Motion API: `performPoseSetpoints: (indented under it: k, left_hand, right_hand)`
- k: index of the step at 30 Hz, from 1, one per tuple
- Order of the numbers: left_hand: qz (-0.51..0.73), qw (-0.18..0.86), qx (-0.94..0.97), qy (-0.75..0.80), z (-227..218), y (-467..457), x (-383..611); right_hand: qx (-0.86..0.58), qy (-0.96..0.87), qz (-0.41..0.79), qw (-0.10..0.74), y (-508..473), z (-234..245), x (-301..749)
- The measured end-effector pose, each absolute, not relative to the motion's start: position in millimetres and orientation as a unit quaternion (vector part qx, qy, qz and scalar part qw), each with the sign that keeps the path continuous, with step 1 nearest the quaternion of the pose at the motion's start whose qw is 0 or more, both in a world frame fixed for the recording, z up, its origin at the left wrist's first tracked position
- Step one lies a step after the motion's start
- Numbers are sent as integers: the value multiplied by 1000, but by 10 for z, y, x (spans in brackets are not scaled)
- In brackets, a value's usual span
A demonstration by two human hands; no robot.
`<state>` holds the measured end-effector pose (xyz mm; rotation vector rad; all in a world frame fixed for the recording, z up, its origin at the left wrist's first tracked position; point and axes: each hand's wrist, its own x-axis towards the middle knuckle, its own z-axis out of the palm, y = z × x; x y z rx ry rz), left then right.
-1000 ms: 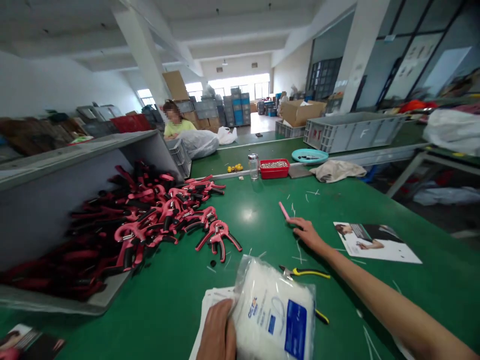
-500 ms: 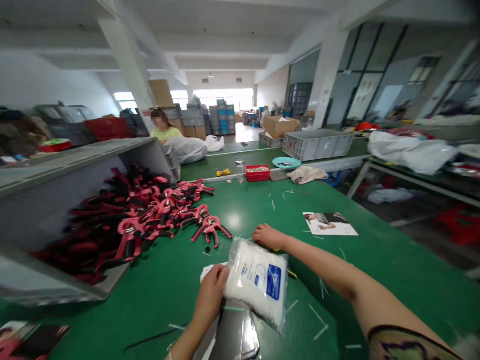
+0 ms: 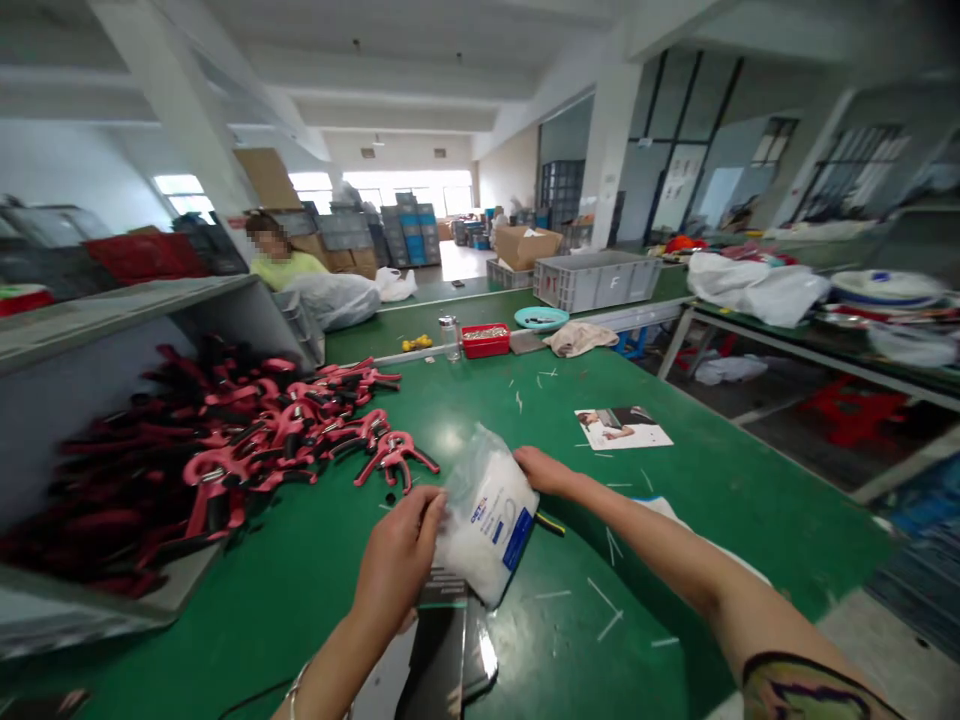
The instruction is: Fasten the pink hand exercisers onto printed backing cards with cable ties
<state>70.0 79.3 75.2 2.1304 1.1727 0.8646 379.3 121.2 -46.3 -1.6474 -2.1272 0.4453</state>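
A clear plastic bag [image 3: 491, 525] packed with white contents, with a blue printed panel, is tilted up over the green table. My left hand [image 3: 401, 545] pinches its left edge between thumb and fingers. At its upper right edge, my right hand [image 3: 541, 472] is closed on the bag, with the fingertips partly hidden behind it. Below the bag lie dark printed flat packs [image 3: 439, 650] with a shiny clear wrap. A yellow-and-black strip-like thing [image 3: 550, 523] pokes out from beneath the bag's right side; most of it is hidden.
Red-and-black spring clamps [image 3: 292, 430] spill from a grey crate [image 3: 150, 325] on the left. A printed card [image 3: 622, 428] and white strips lie to the right. Further back stand a glass jar [image 3: 449, 338], a red bin [image 3: 485, 341], a turquoise dish [image 3: 541, 317] and a cloth [image 3: 581, 338]. A person [image 3: 281, 265] sits beyond.
The bag has been lifted and tilted, its top edge rising. My right hand has come onto its right edge from behind it. The view has swung to the right.
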Motion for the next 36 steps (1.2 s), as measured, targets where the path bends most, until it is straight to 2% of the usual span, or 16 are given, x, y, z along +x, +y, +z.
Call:
performPoseSetpoints:
  k: [6, 11, 19, 24, 28, 33, 34, 36]
  left_hand:
    - [374, 356, 648, 560, 250, 608, 172]
    - [379, 465, 565, 566, -98, 448, -92]
    - [371, 599, 499, 505, -140, 251, -151]
    - [408, 558, 525, 498, -40, 288, -65]
    - [382, 560, 551, 486, 43, 317, -77]
    - [336, 582, 554, 492, -59, 291, -239]
    - [334, 581, 552, 496, -84, 290, -258]
    - [332, 579, 550, 502, -105, 298, -259]
  right_hand:
    - [-541, -811, 131, 182, 1283, -429, 3677]
    - [-536, -824, 118, 143, 1446, -406, 3412]
    - [-485, -867, 82, 75, 1369, -333, 3259]
    - [-468, -880, 66, 52, 1352, -314, 3215]
    - [-512, -854, 44, 78, 1386, -265, 3299]
    - [-598, -788, 41, 140, 1285, -65, 3588]
    - [-604, -777, 74, 163, 1213, -13, 3595]
    - [-585, -746, 215, 235, 1020, 93, 3519]
